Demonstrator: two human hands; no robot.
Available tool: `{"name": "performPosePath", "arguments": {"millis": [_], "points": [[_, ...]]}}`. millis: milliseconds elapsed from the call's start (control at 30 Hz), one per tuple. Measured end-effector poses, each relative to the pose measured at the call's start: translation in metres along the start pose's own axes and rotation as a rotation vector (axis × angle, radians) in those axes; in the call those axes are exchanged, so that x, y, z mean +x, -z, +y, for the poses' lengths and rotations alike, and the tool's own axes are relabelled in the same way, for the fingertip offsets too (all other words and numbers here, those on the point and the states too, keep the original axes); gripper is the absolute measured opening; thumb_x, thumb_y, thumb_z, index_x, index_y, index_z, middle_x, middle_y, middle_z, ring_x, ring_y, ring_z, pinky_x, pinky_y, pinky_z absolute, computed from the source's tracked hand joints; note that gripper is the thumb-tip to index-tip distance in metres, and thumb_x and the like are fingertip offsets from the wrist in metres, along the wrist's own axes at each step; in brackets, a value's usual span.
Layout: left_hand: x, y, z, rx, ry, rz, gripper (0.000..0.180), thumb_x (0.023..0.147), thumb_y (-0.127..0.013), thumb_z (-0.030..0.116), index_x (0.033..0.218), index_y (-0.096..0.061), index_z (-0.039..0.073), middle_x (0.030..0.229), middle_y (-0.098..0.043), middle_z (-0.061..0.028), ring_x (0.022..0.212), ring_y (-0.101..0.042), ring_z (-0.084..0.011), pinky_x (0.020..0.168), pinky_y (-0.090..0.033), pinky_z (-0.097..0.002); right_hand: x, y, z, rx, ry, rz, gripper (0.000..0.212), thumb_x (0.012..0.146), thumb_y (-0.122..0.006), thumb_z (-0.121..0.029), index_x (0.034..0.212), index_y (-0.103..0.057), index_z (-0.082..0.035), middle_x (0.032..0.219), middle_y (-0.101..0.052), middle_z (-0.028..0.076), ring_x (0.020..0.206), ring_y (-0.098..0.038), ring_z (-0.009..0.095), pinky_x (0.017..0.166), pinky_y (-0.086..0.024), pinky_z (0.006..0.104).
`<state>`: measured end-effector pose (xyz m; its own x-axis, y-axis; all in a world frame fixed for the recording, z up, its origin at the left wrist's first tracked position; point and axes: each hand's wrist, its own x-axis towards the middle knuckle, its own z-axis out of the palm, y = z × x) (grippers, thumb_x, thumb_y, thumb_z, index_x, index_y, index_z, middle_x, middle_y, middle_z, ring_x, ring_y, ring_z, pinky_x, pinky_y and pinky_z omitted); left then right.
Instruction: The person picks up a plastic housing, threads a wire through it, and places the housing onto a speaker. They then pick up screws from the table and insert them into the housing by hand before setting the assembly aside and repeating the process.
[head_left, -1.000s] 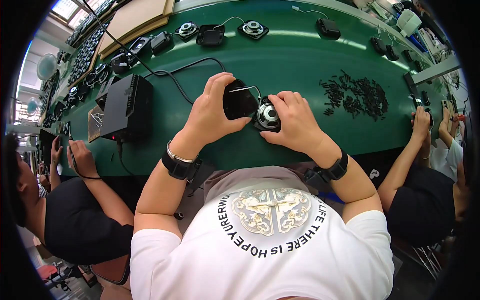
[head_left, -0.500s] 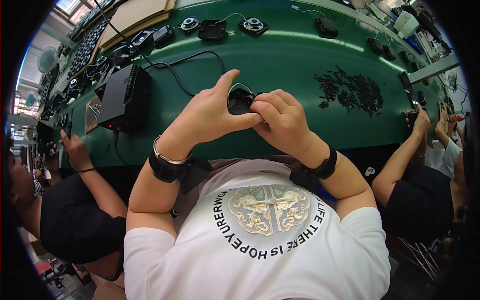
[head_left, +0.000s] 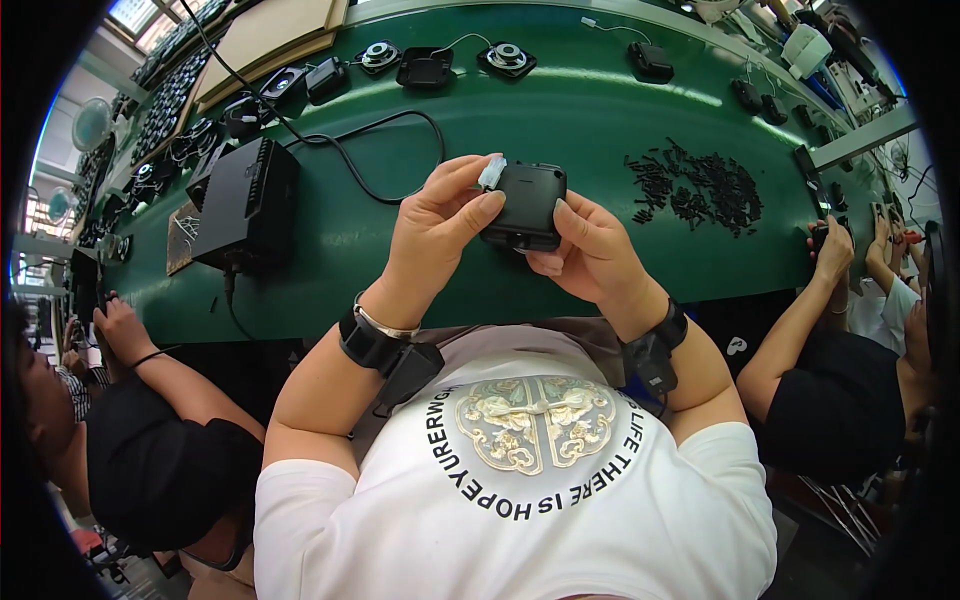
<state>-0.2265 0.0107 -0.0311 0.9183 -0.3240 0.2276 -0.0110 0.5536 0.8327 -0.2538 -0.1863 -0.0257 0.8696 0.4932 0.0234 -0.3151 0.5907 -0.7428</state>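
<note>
Both my hands hold a black square speaker housing [head_left: 532, 198] above the green table, its flat closed face turned up. My left hand [head_left: 436, 218] grips its left edge, thumb on top. A small whitish plug [head_left: 492, 172] sticks up by my left fingertips at the housing's corner. My right hand [head_left: 602, 248] pinches the right edge, with the thumb on the side and the fingers underneath. The underside of the housing is hidden.
Black strips [head_left: 700, 187] lie heaped at right. A black power box [head_left: 248, 205] with a black cable [head_left: 350, 165] stands at left. Along the back sit a loose speaker [head_left: 506, 58], an empty shell [head_left: 424, 68] and another housing [head_left: 652, 62]. Co-workers' hands [head_left: 832, 250] are at both sides.
The housing has been turned, so its closed face shows instead of the hollow with the looped wire. My left hand has closed on its edge, and the right hand has moved to the right side.
</note>
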Motion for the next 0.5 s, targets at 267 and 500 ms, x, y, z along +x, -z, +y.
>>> {"name": "performPosePath", "arguments": {"millis": [267,500], "points": [[-0.001,0.004,-0.019,0.467,-0.236,0.115,0.022,0.098,-0.062,0.015,0.115,-0.062,0.001,0.099,-0.069,-0.0042,0.086,-0.061,-0.0096,0.076,-0.050,-0.0237,-0.003,0.006,-0.009,-0.273,0.007,0.188,0.052,0.093,-0.068,-0.027,0.133,-0.047,-0.002,0.105,-0.060,0.011,0.073,-0.056,0.015,0.065,-0.048,0.0292],[0.008,-0.011,-0.011,0.648,-0.333,0.183,0.014,0.101,-0.057,0.016,0.101,-0.056,0.002,0.089,-0.069,-0.0094,0.075,-0.063,-0.0138,0.068,-0.051,-0.0273,-0.002,-0.021,-0.024,-1.580,0.390,0.196,0.079,0.073,-0.085,-0.028,0.136,-0.047,-0.001,0.120,-0.058,0.012,0.104,-0.058,0.021,0.087,-0.051,0.0325]]}}
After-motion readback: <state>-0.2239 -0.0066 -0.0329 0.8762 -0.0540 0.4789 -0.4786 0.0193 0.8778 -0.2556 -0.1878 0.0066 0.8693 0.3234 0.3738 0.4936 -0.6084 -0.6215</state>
